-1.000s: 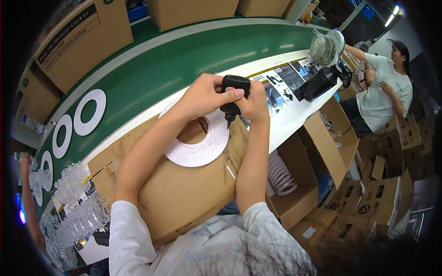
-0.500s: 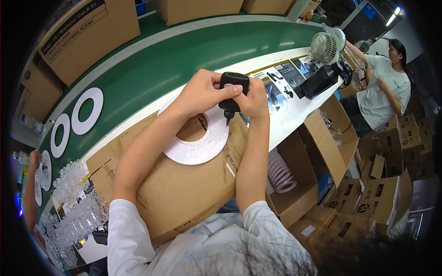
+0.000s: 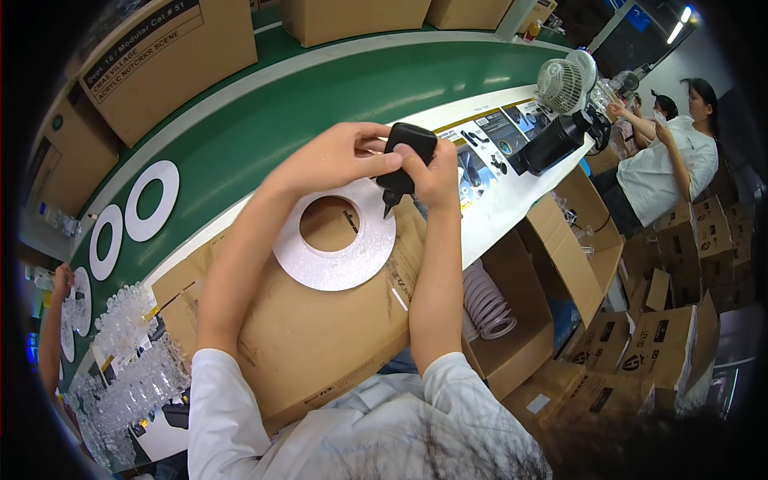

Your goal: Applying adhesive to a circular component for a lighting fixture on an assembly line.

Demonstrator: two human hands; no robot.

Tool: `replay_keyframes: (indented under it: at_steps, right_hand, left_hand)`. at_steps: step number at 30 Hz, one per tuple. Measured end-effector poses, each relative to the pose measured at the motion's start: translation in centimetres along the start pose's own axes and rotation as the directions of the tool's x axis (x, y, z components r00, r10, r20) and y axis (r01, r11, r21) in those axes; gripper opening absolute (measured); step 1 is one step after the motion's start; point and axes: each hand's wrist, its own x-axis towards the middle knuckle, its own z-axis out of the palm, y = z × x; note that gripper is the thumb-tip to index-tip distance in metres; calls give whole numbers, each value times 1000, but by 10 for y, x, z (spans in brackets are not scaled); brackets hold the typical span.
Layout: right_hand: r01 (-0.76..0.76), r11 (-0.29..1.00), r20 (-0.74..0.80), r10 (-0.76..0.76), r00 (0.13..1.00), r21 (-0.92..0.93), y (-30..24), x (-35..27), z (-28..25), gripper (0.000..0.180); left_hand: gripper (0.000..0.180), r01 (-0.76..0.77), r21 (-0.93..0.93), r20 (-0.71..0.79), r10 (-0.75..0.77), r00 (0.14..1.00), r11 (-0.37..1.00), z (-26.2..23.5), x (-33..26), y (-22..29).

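Progress: work on the white ring (image 3: 340, 270) looks underway, not finished. It lies flat just below the grip, on a brown carton (image 3: 320, 340). Right hand (image 3: 436, 178) and left hand (image 3: 346, 158): both grips narrow, together holding one black nozzle bottle (image 3: 413, 149). Nozzle points down at the ring's upper-right part; contact cannot be told. Glossy specks on the ring's face; whether its round is complete, unclear.

Counts: one bottle, one ring under the grip. Well left of the grip, on the green table (image 3: 212, 132): two whole flat rings (image 3: 170, 196), at least two more partly covered; whether treated or waiting, cannot tell. Clear plastic pieces (image 3: 128, 352), lower left of the grip: too many to count. White ring stack (image 3: 490, 304), lower right, in an open carton (image 3: 520, 352): uncountable. One fan (image 3: 560, 86), upper right.
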Motion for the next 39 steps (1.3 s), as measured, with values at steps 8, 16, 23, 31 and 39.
replay_keyframes:
  at_steps: [8, 16, 23, 31, 39]
  right_hand:
    - [60, 996, -229, -44, 972, 65, 9, 1, -5, 24]
    - [3, 993, -160, 16, 987, 118, 7, 0, -3, 28]
    - [-21, 994, -63, 28, 998, 111, 7, -2, 12, 33]
    - [-1, 995, 35, -2, 999, 96, -1, -6, 35, 24]
    - [-25, 998, 198, 12, 980, 63, -5, -16, 62, 23]
  left_hand:
    - [95, 306, 908, -190, -371, 909, 285, -15, -18, 9]
    - [54, 337, 930, -243, -445, 862, 145, -24, -11, -18]
    - [64, 450, 886, -381, -382, 842, 107, -55, -15, -16]
    - [94, -79, 576, 80, 40, 996, 814, -49, -39, 22]
    - [58, 71, 801, 130, -289, 949, 594, -38, -42, 44]
